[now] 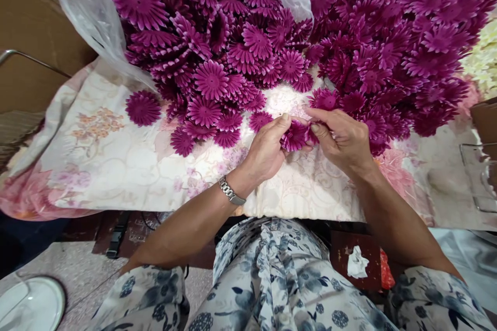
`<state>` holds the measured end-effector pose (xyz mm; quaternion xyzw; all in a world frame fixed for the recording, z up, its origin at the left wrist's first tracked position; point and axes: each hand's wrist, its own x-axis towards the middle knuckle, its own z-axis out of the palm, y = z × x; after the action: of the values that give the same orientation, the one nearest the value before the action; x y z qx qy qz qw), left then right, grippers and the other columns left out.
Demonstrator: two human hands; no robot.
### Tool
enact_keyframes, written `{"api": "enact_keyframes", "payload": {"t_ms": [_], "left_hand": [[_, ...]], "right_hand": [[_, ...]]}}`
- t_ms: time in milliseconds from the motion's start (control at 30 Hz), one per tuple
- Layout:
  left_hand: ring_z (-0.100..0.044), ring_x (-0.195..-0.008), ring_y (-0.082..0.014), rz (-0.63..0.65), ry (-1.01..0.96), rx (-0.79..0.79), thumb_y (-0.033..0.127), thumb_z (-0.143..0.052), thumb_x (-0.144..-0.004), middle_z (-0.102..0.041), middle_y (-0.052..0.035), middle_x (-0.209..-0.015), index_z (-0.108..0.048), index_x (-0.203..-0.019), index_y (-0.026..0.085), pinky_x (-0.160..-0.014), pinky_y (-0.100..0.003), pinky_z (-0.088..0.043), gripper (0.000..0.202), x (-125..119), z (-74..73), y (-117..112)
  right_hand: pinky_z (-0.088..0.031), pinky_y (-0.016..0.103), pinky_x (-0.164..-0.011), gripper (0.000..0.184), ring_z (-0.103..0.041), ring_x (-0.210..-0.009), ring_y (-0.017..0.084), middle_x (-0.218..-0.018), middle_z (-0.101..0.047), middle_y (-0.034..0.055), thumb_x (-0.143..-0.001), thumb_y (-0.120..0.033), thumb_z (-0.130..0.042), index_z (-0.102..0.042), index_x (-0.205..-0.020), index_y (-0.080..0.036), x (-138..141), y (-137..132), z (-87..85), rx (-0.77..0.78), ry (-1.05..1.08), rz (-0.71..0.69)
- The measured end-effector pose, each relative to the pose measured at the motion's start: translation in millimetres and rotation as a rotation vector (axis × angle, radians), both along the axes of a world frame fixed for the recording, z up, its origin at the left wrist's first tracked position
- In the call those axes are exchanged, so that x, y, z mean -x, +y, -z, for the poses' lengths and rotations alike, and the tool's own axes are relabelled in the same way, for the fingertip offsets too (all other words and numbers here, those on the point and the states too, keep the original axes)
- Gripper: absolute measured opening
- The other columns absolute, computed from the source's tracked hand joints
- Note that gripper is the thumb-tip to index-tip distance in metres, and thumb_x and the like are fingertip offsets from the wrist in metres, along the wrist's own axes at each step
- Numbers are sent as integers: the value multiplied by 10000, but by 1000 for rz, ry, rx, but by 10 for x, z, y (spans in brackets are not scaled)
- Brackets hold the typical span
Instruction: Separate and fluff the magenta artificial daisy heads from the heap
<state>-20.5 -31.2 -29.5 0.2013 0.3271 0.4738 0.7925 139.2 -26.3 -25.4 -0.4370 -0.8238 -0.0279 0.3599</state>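
Note:
Between my two hands, above the cloth, is a purple artificial flower head [293, 136] with its petals bunched. My left hand [269, 149] grips it from the left, thumb on top. From the right, my right hand [341, 137] pinches petals at its edge between thumb and finger. Loose flat flower pieces [212, 80] of the same purple lie heaped just beyond my left hand, partly in a clear plastic bag [87, 15]. A taller pile of fuller purple flowers [388, 51] rises beyond my right hand.
A flower-patterned cloth [128, 170] covers the table, its front edge near my lap. One flower piece [143, 108] lies apart on the left. Cardboard boxes [34, 26] stand at the left, and pale yellow flowers [483, 59] sit at the far right. A white round object [33, 305] is on the floor.

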Motion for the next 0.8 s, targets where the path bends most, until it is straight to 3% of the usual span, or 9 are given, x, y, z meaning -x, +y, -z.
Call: {"api": "enact_keyframes", "payload": {"t_ms": [133,200,267,333,433,533,633,800], "left_hand": [[-707,-833,-210,101,7,37,401,-415,-931,-726,-96,-831,-701,-834,139,-667,-291,-540,400,27,-47,5],[-710,-821,-209,140,-15,40,448,-426,-918,-729,-102,-851,-699,-866,136,-639,-276,-527,417,32,-67,6],[-707,-801,-202,156,-38,50,466,-426,-914,-728,-103,-851,-694,-887,130,-612,-263,-510,430,29,-86,8],[-693,-750,-182,149,-41,74,446,-413,-923,-721,-100,-814,-690,-869,121,-566,-245,-483,431,17,-100,10],[-625,-623,-120,95,-44,111,357,-420,-934,-690,-67,-726,-681,-795,120,-512,-212,-434,379,-7,-101,8],[-554,-576,-70,31,-60,130,236,-529,-884,-651,-19,-685,-670,-758,123,-535,-186,-424,221,-18,-72,-3],[-565,-630,-73,22,-60,129,173,-606,-827,-645,-6,-717,-673,-774,126,-582,-195,-433,98,-15,-30,-16],[-563,-623,-89,5,-58,113,184,-622,-816,-636,-1,-688,-658,-731,139,-578,-219,-422,102,-13,16,-17]], "right_hand": [[-486,380,-724,266,-659,-767,224,-898,-738,84,-902,-306,-526,-675,-1102,-215,-254,88,-97,-102,-16,290],[-451,449,-802,364,-638,-888,285,-997,-720,125,-861,-380,-582,-639,-1187,-228,-390,133,-140,-176,-89,434],[-422,486,-844,478,-604,-980,324,-1079,-690,155,-812,-439,-635,-608,-1239,-227,-444,146,-157,-260,-134,482],[-433,466,-843,499,-595,-989,304,-1079,-681,145,-810,-469,-633,-597,-1240,-218,-376,119,-139,-254,-127,406],[-467,402,-800,451,-602,-890,240,-951,-693,85,-845,-495,-582,-602,-1190,-205,-124,47,-50,-36,-128,150],[-487,356,-757,341,-611,-816,206,-885,-693,64,-859,-428,-584,-629,-1088,-179,79,6,46,125,-81,-36],[-508,335,-746,216,-637,-813,195,-883,-709,61,-860,-290,-588,-649,-1029,-171,113,4,74,139,-19,-73],[-543,328,-744,244,-665,-813,191,-890,-728,86,-871,-204,-559,-664,-1079,-134,79,-5,46,90,-61,-71]]}}
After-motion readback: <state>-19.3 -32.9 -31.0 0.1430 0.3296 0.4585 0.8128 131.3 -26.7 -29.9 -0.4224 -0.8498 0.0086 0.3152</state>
